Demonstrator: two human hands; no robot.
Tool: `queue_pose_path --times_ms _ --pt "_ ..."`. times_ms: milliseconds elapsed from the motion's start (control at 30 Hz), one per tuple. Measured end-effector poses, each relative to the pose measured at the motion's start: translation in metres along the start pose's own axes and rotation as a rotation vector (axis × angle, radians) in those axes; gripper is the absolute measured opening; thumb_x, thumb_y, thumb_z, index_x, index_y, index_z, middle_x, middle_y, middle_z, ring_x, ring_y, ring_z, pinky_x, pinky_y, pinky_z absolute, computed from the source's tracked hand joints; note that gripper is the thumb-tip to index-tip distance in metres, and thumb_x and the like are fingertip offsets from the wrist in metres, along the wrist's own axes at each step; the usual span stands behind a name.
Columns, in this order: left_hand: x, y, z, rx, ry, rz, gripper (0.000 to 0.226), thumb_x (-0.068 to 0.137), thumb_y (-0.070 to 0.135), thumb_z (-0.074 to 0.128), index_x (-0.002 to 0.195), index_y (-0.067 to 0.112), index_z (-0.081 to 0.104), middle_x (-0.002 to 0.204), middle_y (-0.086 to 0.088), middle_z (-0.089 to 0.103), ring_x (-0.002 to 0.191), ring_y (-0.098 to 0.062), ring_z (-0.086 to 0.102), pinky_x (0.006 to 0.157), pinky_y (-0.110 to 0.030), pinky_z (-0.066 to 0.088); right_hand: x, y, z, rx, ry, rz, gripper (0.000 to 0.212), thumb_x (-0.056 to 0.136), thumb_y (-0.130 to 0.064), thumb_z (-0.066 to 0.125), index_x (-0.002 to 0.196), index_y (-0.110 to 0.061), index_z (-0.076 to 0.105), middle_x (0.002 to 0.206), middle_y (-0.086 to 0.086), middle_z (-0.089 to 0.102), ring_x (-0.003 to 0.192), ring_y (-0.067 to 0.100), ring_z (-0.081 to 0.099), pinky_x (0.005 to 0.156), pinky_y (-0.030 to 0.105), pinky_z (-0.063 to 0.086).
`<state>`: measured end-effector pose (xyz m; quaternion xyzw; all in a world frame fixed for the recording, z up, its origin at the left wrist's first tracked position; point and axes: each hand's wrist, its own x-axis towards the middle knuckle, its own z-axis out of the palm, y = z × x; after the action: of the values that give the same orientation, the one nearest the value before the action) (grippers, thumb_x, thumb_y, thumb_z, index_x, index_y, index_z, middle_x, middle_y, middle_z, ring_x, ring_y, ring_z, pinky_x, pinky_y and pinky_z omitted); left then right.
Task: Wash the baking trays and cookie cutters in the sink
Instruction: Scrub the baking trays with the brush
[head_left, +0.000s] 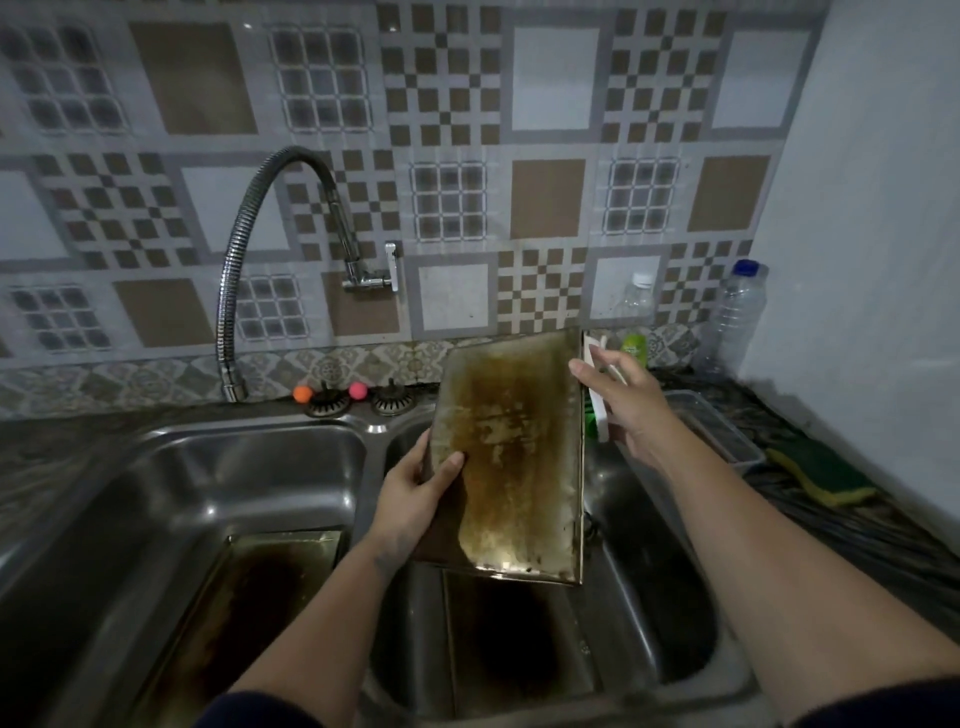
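A stained rectangular baking tray (511, 457) is held tilted above the right basin of a double steel sink (374, 431). My left hand (421, 488) grips its left edge, thumb on the browned inner face. My right hand (623, 400) is open at the tray's upper right edge, fingers straight and touching the rim. A second dark tray (244, 597) lies in the left basin. A third tray (514, 639) lies in the right basin under the held one. No cookie cutters are visible.
A flexible faucet (234, 291) arches over the left basin. Behind the sink sit two drain strainers (327, 402) with orange and pink knobs. On the right counter are a green bottle (635, 349), clear bottles (737, 317), a clear container (711, 423) and a sponge (826, 475).
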<state>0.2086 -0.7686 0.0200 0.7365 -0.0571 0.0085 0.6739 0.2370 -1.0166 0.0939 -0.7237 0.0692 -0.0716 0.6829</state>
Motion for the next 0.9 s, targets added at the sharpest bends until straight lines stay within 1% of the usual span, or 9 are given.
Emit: queue_pose_path --times_ms 67,167,233,333,433,600,700,800,900 --pt "0.003 0.000 -0.005 -0.050 0.012 0.024 0.047 0.088 0.028 0.067 0.132 0.032 0.053 0.113 0.006 0.071 0.107 -0.013 0.066 0.094 -0.035 0.052 -0.001 0.005 0.000 -0.105 0.102 -0.076 0.040 0.084 -0.036 0.070 0.121 -0.027 0.059 0.128 -0.003 0.046 0.112 0.013 0.045 0.078 0.024 0.043" --pt "0.007 0.000 -0.009 -0.055 0.049 0.068 0.057 0.089 0.025 0.066 0.142 0.027 0.044 0.121 0.000 0.068 0.112 -0.018 0.064 0.100 -0.046 0.049 0.005 0.015 0.007 -0.413 0.278 -0.178 0.041 0.086 -0.037 0.068 0.123 -0.021 0.059 0.129 0.006 0.050 0.110 0.022 0.050 0.076 0.028 0.040" --pt "0.008 0.000 -0.007 -0.026 0.102 0.106 0.060 0.090 0.027 0.065 0.144 0.027 0.040 0.129 0.003 0.063 0.119 -0.014 0.059 0.104 -0.044 0.045 0.006 0.019 0.014 -0.601 0.334 -0.187 0.044 0.085 -0.041 0.067 0.125 -0.025 0.058 0.125 0.010 0.050 0.108 0.027 0.052 0.077 0.029 0.039" --pt "0.013 0.008 -0.002 0.032 0.262 0.168 0.061 0.090 0.028 0.064 0.146 0.028 0.037 0.140 0.010 0.052 0.129 -0.004 0.048 0.109 -0.032 0.040 -0.004 0.022 0.030 -0.697 0.369 -0.253 0.043 0.087 -0.041 0.063 0.128 -0.031 0.055 0.124 0.009 0.048 0.103 0.030 0.056 0.076 0.033 0.046" --pt "0.017 0.021 0.004 0.083 0.428 0.180 0.059 0.094 0.025 0.058 0.148 0.028 0.034 0.142 0.008 0.048 0.126 0.002 0.041 0.099 -0.016 0.036 -0.027 0.015 0.052 -0.737 0.317 -0.439 0.043 0.091 -0.041 0.058 0.132 -0.031 0.052 0.131 0.005 0.044 0.100 0.023 0.057 0.067 0.023 0.050" --pt "0.024 0.030 0.014 0.087 0.559 0.188 0.046 0.100 0.029 0.045 0.145 0.028 0.038 0.138 -0.001 0.055 0.125 -0.012 0.052 0.092 -0.016 0.039 -0.070 0.024 0.092 -0.792 0.062 -0.716 0.040 0.089 -0.044 0.059 0.129 -0.037 0.057 0.126 -0.002 0.049 0.103 0.017 0.056 0.077 0.025 0.050" --pt "0.018 0.030 0.026 0.016 0.458 0.244 0.043 0.102 0.022 0.041 0.145 0.026 0.039 0.141 0.003 0.051 0.124 -0.002 0.050 0.093 -0.012 0.040 -0.076 0.028 0.097 -0.775 0.143 -0.782 0.039 0.088 -0.041 0.060 0.127 -0.035 0.059 0.123 -0.002 0.053 0.098 0.015 0.059 0.070 0.022 0.052" --pt "0.007 0.027 0.044 -0.032 0.326 0.341 0.043 0.101 0.017 0.042 0.144 0.021 0.041 0.142 0.006 0.050 0.124 0.006 0.049 0.098 -0.012 0.042 -0.039 -0.005 0.088 -0.757 0.209 -0.677 0.041 0.094 -0.043 0.051 0.134 -0.035 0.052 0.125 -0.002 0.049 0.089 0.008 0.053 0.061 0.010 0.040" --pt "0.008 0.033 0.057 0.012 0.375 0.370 0.042 0.101 0.016 0.042 0.143 0.016 0.041 0.139 0.012 0.046 0.123 0.015 0.041 0.098 -0.002 0.034 -0.004 -0.035 0.080 -0.698 0.250 -0.639 0.041 0.094 -0.040 0.053 0.134 -0.031 0.053 0.122 0.002 0.049 0.093 0.015 0.054 0.066 0.017 0.039"
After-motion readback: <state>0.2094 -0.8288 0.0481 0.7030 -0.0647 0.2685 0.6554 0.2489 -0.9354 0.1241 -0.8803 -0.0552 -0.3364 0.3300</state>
